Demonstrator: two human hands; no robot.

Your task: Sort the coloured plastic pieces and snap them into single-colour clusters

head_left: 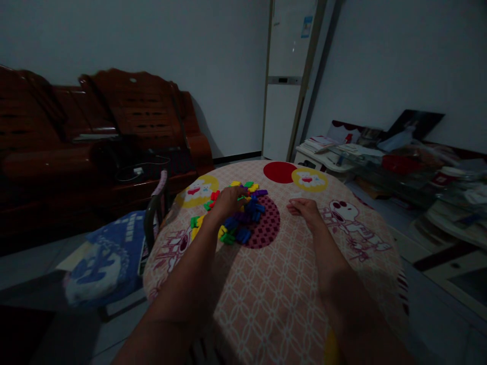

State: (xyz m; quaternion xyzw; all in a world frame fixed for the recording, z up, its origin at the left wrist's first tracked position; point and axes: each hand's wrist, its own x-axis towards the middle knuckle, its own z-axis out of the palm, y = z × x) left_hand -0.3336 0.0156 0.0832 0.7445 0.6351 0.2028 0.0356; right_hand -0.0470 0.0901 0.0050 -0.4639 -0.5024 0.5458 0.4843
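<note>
My bare hands over a round table (pixel 266 289) with a patterned cloth.
From left: a blue cushion (pixel 110 253) on a chair; a pile of colourful blocks (pixel 243 219) on the table's far left half; my left hand (pixel 230 199) over it, fingers bent, whether apart or gripping I cannot tell; my right hand (pixel 304 209), fingers curled together, clear of the pile.

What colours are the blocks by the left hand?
The blocks are red, yellow, green, blue and purple, seen in the head view.
</note>
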